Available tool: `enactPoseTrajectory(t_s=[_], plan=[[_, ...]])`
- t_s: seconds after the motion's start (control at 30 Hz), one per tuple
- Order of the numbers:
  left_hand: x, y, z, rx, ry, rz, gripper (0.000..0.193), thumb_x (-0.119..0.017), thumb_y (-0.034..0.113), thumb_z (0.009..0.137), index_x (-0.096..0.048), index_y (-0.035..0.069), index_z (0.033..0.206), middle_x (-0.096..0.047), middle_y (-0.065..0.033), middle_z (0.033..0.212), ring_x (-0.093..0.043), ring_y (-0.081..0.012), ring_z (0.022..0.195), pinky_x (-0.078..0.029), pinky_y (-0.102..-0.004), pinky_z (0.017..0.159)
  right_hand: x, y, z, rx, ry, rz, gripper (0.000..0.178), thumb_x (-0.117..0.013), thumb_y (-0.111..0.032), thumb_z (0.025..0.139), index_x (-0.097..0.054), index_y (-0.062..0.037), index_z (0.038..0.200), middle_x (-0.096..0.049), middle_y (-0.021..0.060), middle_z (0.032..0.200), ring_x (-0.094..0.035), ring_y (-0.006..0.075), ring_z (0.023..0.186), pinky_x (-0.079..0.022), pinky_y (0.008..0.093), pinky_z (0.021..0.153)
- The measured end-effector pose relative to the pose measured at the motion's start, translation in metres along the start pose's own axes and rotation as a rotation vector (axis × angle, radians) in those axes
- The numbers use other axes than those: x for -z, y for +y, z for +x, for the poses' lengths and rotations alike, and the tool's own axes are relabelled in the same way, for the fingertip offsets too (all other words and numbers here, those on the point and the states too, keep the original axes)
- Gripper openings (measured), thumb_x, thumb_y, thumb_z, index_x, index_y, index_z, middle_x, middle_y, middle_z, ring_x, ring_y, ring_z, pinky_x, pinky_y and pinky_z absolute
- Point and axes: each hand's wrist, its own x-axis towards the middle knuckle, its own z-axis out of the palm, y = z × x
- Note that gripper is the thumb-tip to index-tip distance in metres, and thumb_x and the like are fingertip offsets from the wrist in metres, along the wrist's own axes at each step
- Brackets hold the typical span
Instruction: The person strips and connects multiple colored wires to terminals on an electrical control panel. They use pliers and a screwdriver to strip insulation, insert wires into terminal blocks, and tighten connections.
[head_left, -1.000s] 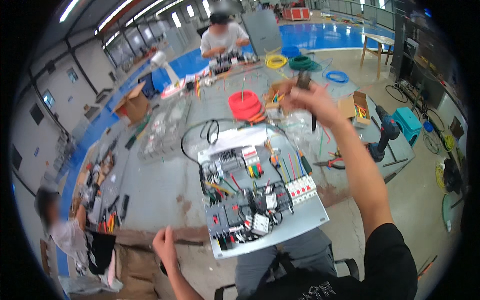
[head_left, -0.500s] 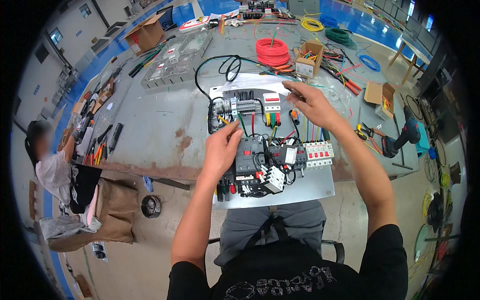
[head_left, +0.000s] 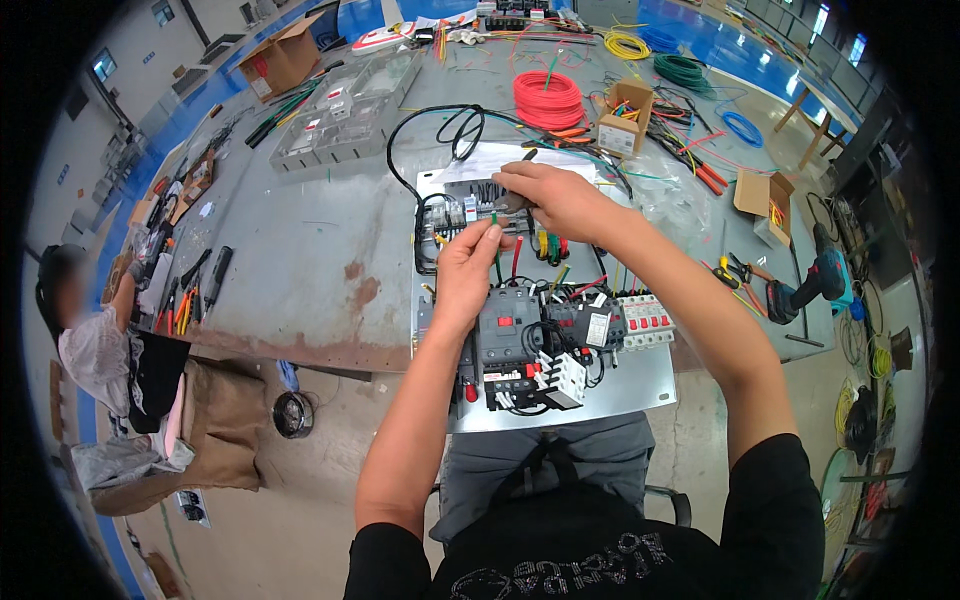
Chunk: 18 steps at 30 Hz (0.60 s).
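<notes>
My left hand (head_left: 467, 268) is closed in a pinch on a green wire (head_left: 497, 262), whose end stands up above the fingertips. Close by, my right hand (head_left: 560, 200) is wrapped round a pliers-like tool (head_left: 514, 202); its grey head is beside the wire end, and a dark handle tip shows above the knuckles. Both hands are over a metal mounting plate (head_left: 630, 391) with electrical parts on it. Nearer me on the plate are a large grey contactor (head_left: 508, 328), a white terminal piece (head_left: 562, 380) and a row of breakers (head_left: 648, 322). A red wire (head_left: 517, 256) rises next to the green one.
Wire coils lie at the back, among them a red coil (head_left: 547, 99). Clear plastic bins (head_left: 350, 115) are at the far left. On the right are an open box (head_left: 765, 205) and a cordless drill (head_left: 815, 280). Another person (head_left: 95, 350) sits at the left.
My right hand has moved left, to just beside my left hand. My left hand has shifted slightly up and right, and the plate sits a little differently in view.
</notes>
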Motion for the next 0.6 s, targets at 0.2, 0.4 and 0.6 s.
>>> enactPoseTrajectory(t_s=[0.2,0.4,0.6], plan=[[0.0,-0.002,-0.001,0.025,-0.004,-0.104,0.024,-0.058,0.021,0.108,-0.069,0.003,0.118,-0.072,-0.0029,0.103,-0.067,-0.0099,0.098,-0.052,-0.0273,0.088,-0.015,-0.008,0.011,0.087,-0.034,0.063,0.07,-0.059,0.011,0.076,-0.057,-0.0079,0.143,-0.056,0.0173,0.149,-0.057,0.0386,0.131,-0.05,0.0453,0.108],[0.003,-0.006,-0.002,0.016,0.03,-0.122,0.022,-0.059,0.016,0.107,-0.07,-0.001,0.116,-0.072,-0.0044,0.097,-0.066,-0.0112,0.091,-0.053,-0.0291,0.088,-0.016,-0.006,0.014,0.155,0.004,0.042,0.071,-0.061,0.01,0.075,-0.058,-0.0106,0.144,-0.058,0.0161,0.146,-0.059,0.038,0.129,-0.052,0.0448,0.106],[0.001,-0.009,-0.001,-0.016,0.021,-0.17,0.02,-0.059,0.019,0.108,-0.068,0.002,0.113,-0.07,-0.0021,0.097,-0.063,-0.0094,0.091,-0.051,-0.0267,0.087,-0.013,-0.011,0.018,0.128,0.003,0.077,0.069,-0.062,0.01,0.074,-0.061,-0.0111,0.14,-0.062,0.0151,0.136,-0.063,0.0377,0.12,-0.054,0.0451,0.099]])
